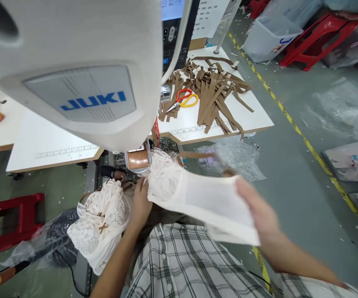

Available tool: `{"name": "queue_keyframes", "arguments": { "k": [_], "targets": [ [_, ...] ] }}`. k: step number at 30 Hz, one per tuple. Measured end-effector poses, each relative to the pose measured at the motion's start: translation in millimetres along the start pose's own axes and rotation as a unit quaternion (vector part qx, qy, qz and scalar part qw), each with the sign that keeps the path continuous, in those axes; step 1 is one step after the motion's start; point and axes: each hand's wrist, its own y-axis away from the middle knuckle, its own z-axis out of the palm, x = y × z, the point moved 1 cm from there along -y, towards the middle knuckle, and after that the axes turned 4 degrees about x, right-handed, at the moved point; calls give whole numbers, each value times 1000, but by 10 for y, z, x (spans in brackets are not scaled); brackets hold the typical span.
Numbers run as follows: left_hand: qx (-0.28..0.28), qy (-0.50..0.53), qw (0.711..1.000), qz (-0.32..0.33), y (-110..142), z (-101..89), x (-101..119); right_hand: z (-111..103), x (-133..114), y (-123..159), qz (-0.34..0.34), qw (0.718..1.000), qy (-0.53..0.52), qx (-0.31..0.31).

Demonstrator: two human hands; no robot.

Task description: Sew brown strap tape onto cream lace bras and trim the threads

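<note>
A cream lace bra (210, 198) is stretched sideways in front of my body, below the sewing machine head (82, 82). My right hand (255, 207), smeared by motion, grips the end of its wing at the right. Near the lace cup, my left hand (142, 198) has its fingers bent against the bra's edge; their tips are partly hidden. A brown strap (197, 155) trails from the bra. More cream lace bras with small brown bows (103, 227) hang in a bunch just left of my left hand.
On the white table (256, 116) lie a heap of brown straps (216, 95) and red-and-yellow scissors (183, 99). A red stool (11, 219) stands at the left. Clear plastic bags (237, 157) lie on the floor, and a white bin (270, 37) stands at the back right.
</note>
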Motion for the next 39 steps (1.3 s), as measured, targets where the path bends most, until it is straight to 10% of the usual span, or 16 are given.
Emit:
{"name": "queue_keyframes", "arguments": {
  "k": [3,8,14,20,24,30,33,39],
  "targets": [
    [40,-32,999,-3,-250,-181,-271,-854,150,-365,8,970,76,232],
    [40,-83,995,28,-505,-23,-159,-1282,832,-952,11,948,262,183],
    [-25,-110,991,74,-377,477,188,-262,1607,-1094,-73,910,406,-28],
    [-49,-135,989,33,-280,545,195,780,1742,-1428,-142,863,444,-194],
    [-39,-133,990,-21,198,98,-14,1076,1686,-1325,-163,851,464,-184],
    [103,-244,934,-238,1441,-1248,-711,1259,1580,-1126,-159,874,434,-150],
    [54,-298,912,-275,1804,-1529,-911,1540,1380,-887,-191,893,355,-201],
    [42,-299,933,-197,1785,-1634,-245,2167,704,-124,-230,852,114,-456]
  ]
}}
